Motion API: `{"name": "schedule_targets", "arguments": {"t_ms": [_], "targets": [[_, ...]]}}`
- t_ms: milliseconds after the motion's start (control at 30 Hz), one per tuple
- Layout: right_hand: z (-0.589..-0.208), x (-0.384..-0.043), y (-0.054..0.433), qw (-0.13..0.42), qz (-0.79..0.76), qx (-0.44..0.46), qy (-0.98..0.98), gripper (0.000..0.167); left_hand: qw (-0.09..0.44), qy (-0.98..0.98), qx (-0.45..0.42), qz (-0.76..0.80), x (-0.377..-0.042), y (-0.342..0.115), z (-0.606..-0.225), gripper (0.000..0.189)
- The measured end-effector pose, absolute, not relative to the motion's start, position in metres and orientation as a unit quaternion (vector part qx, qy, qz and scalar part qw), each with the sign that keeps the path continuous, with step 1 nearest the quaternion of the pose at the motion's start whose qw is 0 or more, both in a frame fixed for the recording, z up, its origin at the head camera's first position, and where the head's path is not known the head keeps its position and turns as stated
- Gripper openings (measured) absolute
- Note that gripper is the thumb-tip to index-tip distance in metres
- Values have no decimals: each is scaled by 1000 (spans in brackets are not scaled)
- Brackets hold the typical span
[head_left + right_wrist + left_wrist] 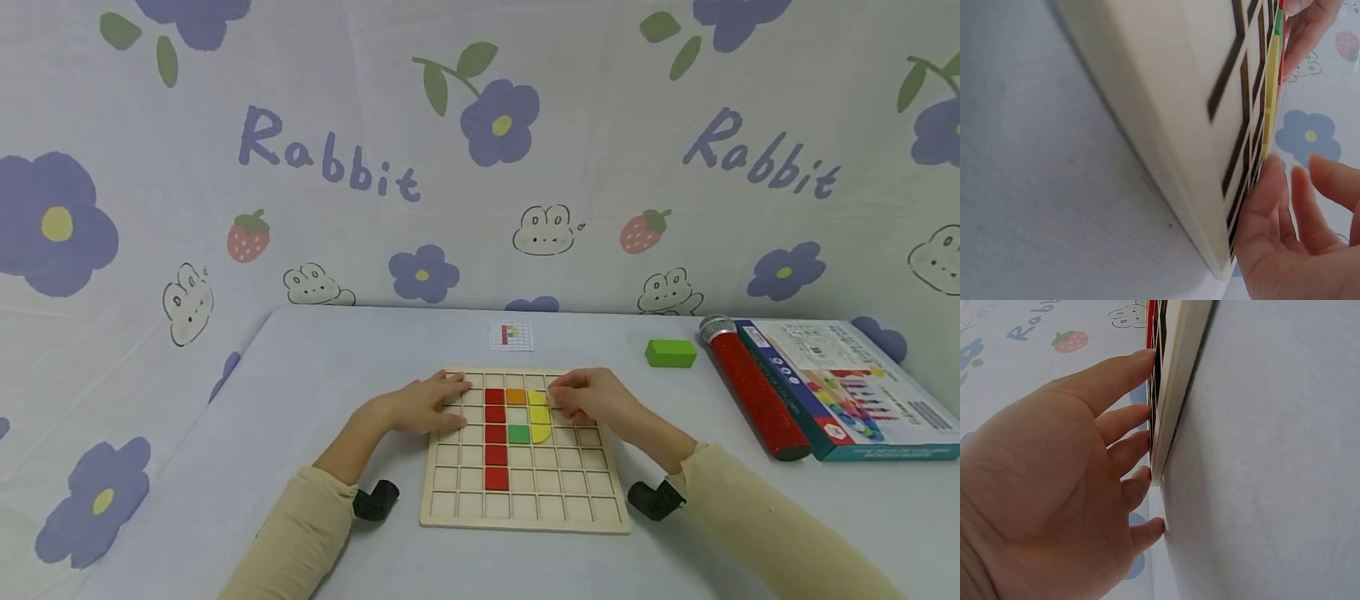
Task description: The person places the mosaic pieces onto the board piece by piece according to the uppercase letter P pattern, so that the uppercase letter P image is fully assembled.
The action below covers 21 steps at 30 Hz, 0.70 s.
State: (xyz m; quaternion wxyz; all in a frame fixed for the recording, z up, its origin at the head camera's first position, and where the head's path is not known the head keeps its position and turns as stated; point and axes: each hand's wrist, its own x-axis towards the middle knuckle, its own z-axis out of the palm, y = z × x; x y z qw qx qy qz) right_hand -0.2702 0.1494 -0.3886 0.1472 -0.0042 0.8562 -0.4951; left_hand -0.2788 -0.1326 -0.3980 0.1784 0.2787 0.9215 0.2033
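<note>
A pale wooden grid board lies flat on the table. Red square tiles form a column in it. To their right sit an orange tile, a green tile and a stack of yellow tiles, the lowest with a rounded corner. My left hand rests on the board's left side, fingers spread. At the upper yellow tile, my right hand touches the board with its fingertips. In the right wrist view, the thumb of that right hand stands apart, with nothing visible in its grasp.
Behind the board lies a small pattern card. Further right are a green block, a red microphone and a flat colourful box. A printed cloth hangs behind the table.
</note>
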Motion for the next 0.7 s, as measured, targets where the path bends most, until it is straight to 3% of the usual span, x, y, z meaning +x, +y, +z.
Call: {"name": "schedule_targets", "arguments": {"t_ms": [433,700], "targets": [[-390,-273,152,173,-528,-1,832,41,176,919,285,209,-280,-132,-402,64],[-399,-277,170,221,-712,10,666,61,174,918,279,224,-280,-137,-403,65]]}}
